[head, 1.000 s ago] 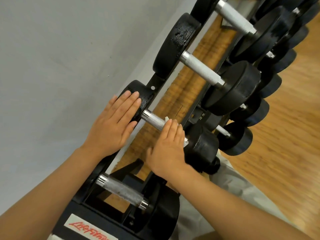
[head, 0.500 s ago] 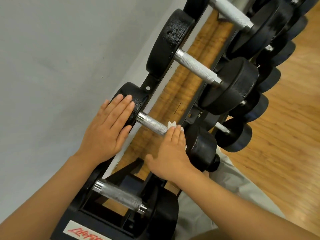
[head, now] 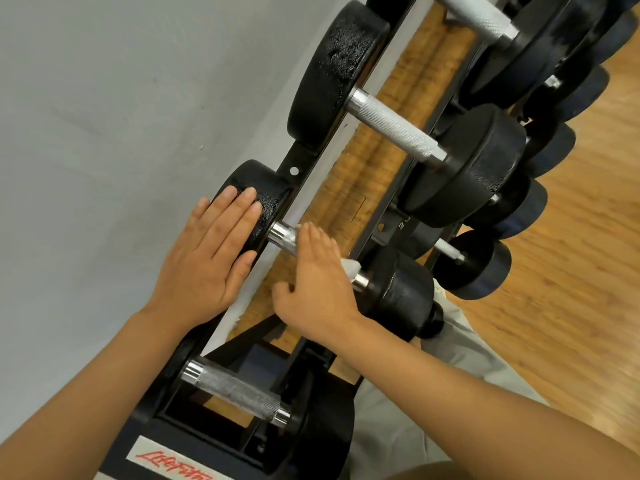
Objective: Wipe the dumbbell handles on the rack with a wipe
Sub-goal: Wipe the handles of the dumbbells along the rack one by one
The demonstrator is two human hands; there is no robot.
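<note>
A small black dumbbell lies across the black rack [head: 304, 161]; a short stretch of its chrome handle [head: 283, 238] shows. My left hand [head: 207, 261] rests flat, fingers straight, on the dumbbell's left weight head [head: 268, 207]. My right hand [head: 315, 282] lies over the handle with its fingers stretched across it, pressing a white wipe [head: 350, 268] onto the metal. Only a corner of the wipe shows, beside the right weight head [head: 401, 292]. Most of the handle is hidden under my right hand.
A bigger dumbbell with a knurled handle [head: 394, 129] sits one slot further along, another handle [head: 232, 389] one slot nearer. Lower tiers hold several more dumbbells [head: 485, 268]. A grey wall [head: 121, 116] is on the left, wooden floor [head: 571, 306] on the right, my trouser leg [head: 433, 375] below.
My right hand has slid with the wipe along the handle, from the right weight head toward the left one. My left hand has stayed on the left head.
</note>
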